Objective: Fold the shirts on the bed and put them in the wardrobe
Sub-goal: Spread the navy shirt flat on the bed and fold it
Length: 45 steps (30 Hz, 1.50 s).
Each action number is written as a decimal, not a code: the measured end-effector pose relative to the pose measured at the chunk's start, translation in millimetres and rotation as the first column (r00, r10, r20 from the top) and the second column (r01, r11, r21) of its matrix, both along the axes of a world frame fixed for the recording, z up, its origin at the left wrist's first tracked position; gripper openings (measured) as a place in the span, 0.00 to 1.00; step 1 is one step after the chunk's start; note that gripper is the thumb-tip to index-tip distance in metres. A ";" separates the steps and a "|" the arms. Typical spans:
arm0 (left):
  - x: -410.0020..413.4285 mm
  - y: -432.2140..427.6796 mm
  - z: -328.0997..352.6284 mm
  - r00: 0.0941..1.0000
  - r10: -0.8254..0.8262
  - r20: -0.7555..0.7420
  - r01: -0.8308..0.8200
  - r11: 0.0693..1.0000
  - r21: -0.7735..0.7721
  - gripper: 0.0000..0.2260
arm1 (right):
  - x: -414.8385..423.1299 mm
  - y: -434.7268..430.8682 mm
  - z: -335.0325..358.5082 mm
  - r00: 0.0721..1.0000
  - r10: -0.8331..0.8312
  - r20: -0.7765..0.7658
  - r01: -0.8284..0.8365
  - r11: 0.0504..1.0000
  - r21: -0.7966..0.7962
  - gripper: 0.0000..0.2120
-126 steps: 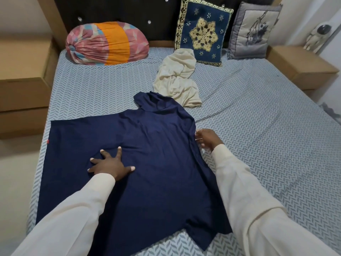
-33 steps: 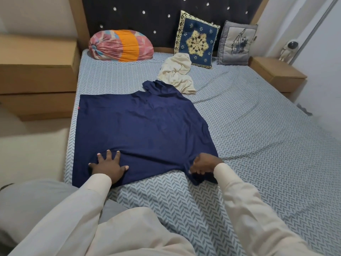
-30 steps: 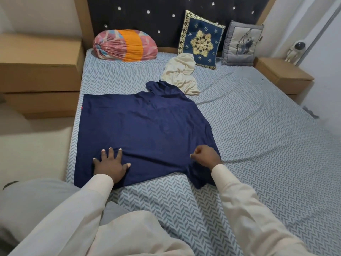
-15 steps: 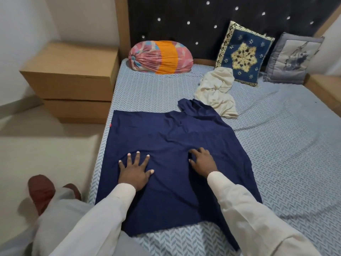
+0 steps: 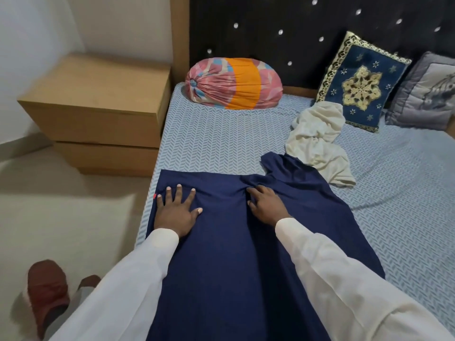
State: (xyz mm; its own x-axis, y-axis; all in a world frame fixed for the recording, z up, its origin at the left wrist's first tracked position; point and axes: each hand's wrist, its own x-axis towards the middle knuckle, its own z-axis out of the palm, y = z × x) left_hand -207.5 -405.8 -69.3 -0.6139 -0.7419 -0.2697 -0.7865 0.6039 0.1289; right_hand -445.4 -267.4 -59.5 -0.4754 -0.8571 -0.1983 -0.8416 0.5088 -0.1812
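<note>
While both hands press flat on it, a navy shirt (image 5: 221, 267) lies spread along the left edge of the bed (image 5: 216, 139).
The left hand (image 5: 176, 209), fingers splayed apart, rests by the shirt's left border. The right hand (image 5: 266, 205), fingers straight and close together, presses mid-cloth, where the fabric puckers at its fingertips. A crumpled cream shirt (image 5: 317, 143) touches the navy collar, nearer the bed's head edge.

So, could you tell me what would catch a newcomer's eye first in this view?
The navy shirt lies spread flat over the near left part of the bed, with the left hand and the right hand both resting on it near its far edge. Just beyond it is a crumpled cream shirt, and a pink and orange bolster sits against the headboard.
</note>
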 end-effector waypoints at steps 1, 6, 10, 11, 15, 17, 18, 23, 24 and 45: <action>-3.2 -7.6 -1.5 1.000 0.004 -0.002 -0.004 1.000 -0.007 0.30 | -4.2 -6.4 -1.1 1.000 0.001 0.007 -0.001 1.000 0.002 0.24; -14.4 -42.6 -4.6 0.996 0.082 0.022 -0.082 0.997 -0.015 0.30 | -21.7 -38.6 0.8 0.999 0.017 0.038 -0.019 0.999 0.036 0.27; -38.6 -43.6 10.0 0.990 0.131 0.048 -0.124 0.984 -0.129 0.29 | -30.1 -45.6 7.8 0.969 -0.011 0.248 0.021 0.999 -0.034 0.26; -48.6 -35.7 14.4 0.997 0.080 0.001 -0.079 0.986 -0.146 0.29 | -33.4 -41.0 11.3 0.952 -0.029 0.304 0.071 0.989 -0.127 0.23; -89.9 3.6 19.6 0.982 -0.161 -0.101 0.172 0.979 0.112 0.36 | -79.5 -6.3 15.7 0.889 -0.403 0.217 0.455 0.723 -0.520 0.14; -100.5 8.9 18.7 0.986 -0.165 -0.003 0.162 0.966 0.201 0.44 | -115.7 16.7 15.2 0.713 -0.648 0.268 0.684 0.559 -0.468 0.16; -103.3 9.0 18.6 0.986 -0.163 0.047 0.150 0.969 0.198 0.48 | -133.3 27.7 15.0 0.626 -0.721 0.298 0.769 0.508 -0.387 0.17; -121.6 8.8 22.9 0.975 -0.138 0.174 0.111 0.982 0.155 0.53 | -186.8 46.4 8.9 0.594 -0.697 0.402 0.793 0.591 -0.145 0.16; -124.9 8.5 23.3 0.972 -0.133 0.194 0.106 0.984 0.146 0.54 | -192.8 44.0 10.8 0.605 -0.695 0.388 0.782 0.609 -0.129 0.12; -84.8 -4.0 9.7 0.978 -0.191 0.087 0.186 0.981 0.056 0.47 | -103.6 49.3 -17.5 0.946 -0.323 0.030 0.323 0.946 0.023 0.23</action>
